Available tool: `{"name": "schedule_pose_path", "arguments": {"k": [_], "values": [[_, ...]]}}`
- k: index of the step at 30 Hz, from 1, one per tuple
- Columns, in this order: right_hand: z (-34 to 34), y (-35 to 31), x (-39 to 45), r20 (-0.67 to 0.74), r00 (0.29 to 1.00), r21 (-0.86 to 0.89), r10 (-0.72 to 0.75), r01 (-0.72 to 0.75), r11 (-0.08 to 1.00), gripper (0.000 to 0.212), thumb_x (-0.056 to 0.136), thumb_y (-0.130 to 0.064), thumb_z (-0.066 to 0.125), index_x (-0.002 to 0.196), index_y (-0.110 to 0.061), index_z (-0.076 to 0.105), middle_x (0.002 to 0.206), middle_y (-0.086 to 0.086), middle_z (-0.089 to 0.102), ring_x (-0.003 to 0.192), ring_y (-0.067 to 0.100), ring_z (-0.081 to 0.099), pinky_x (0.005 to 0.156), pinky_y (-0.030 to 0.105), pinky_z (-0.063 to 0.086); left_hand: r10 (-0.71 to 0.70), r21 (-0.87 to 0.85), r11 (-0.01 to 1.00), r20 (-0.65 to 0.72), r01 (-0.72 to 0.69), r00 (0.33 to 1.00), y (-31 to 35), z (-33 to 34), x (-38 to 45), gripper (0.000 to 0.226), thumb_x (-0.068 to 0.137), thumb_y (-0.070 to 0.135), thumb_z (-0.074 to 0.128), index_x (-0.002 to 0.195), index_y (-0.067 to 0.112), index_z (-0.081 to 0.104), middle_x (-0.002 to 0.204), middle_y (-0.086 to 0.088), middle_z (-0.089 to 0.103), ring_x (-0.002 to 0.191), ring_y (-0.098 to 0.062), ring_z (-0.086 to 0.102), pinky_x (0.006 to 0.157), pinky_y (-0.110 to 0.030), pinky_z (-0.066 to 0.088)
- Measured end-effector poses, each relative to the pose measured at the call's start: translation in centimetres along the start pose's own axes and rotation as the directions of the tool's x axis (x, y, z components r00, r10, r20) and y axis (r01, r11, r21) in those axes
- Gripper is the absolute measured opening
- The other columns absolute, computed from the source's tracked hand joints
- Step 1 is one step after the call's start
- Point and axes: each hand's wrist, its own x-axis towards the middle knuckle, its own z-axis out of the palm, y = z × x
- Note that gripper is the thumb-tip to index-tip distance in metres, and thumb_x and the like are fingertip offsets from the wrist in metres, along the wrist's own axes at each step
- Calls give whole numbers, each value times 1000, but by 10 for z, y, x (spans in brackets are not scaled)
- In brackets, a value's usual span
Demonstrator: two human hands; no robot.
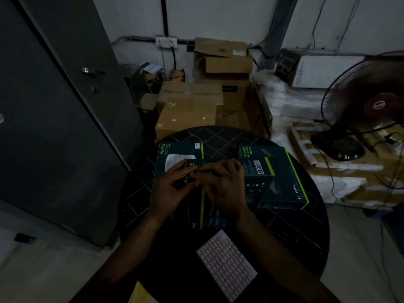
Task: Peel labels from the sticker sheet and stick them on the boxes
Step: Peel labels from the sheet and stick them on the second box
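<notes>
A pale sticker sheet [226, 264] with several small labels lies on the near part of the round black table [306, 237]. Further back lie dark product boxes: a flat Wi-Fi box [175, 153] on the left and a bigger switch box [277, 178] on the right. Between them my left hand [171, 191] and my right hand [223, 189] meet over a small dark box [192, 168]. Both hands grip it with curled fingers. The dim light hides whether a label sits between the fingertips.
Brown cardboard cartons [190, 110] are stacked behind the table. A standing fan [367, 106] is at the right with cables trailing down. A dark metal cabinet [54, 117] fills the left side. White wrapped packages [290, 101] sit at the back right.
</notes>
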Motion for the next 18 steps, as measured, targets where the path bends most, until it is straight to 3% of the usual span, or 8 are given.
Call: {"name": "schedule_pose_path", "arguments": {"k": [5, 9, 14, 18], "values": [[2, -6, 6, 24, 994, 14, 109, -109, 994, 9, 84, -34, 75, 91, -38, 78, 99, -19, 72, 94, 16, 60, 86, 43, 43, 19, 25, 999, 15, -19, 1000, -1, -4, 4, 44, 78, 13, 80, 119, 26, 69, 124, 41, 55, 131, 4, 47, 104, -11, 37], [-13, 17, 9, 93, 986, 114, 137, -147, 982, 17, 78, -45, 77, 93, -37, 78, 103, -21, 74, 93, 7, 61, 83, 40, 48, -16, -10, 1000, 26, 16, 1000, -6, -5, 5, 42, 80, 16, 80, 118, 29, 70, 135, 18, 56, 134, -1, 45, 106, -14, 38], [-43, 53, -7, 141, 961, 16, 236, -241, 970, 26, 77, -59, 68, 99, -46, 74, 119, -29, 66, 122, 14, 55, 113, 56, 25, -40, -20, 999, 47, 41, 998, -6, -4, 3, 39, 83, 28, 75, 119, 39, 68, 142, 10, 54, 138, 0, 40, 106, -19, 41], [-56, 72, -16, 137, 941, 45, 310, -318, 947, 17, 77, -53, 73, 93, -47, 74, 122, -27, 65, 132, 17, 48, 117, 61, 19, -76, -25, 997, 62, 78, 995, -4, -3, 1, 36, 84, 32, 71, 119, 40, 67, 142, 20, 50, 140, 2, 36, 106, -23, 42]]}}
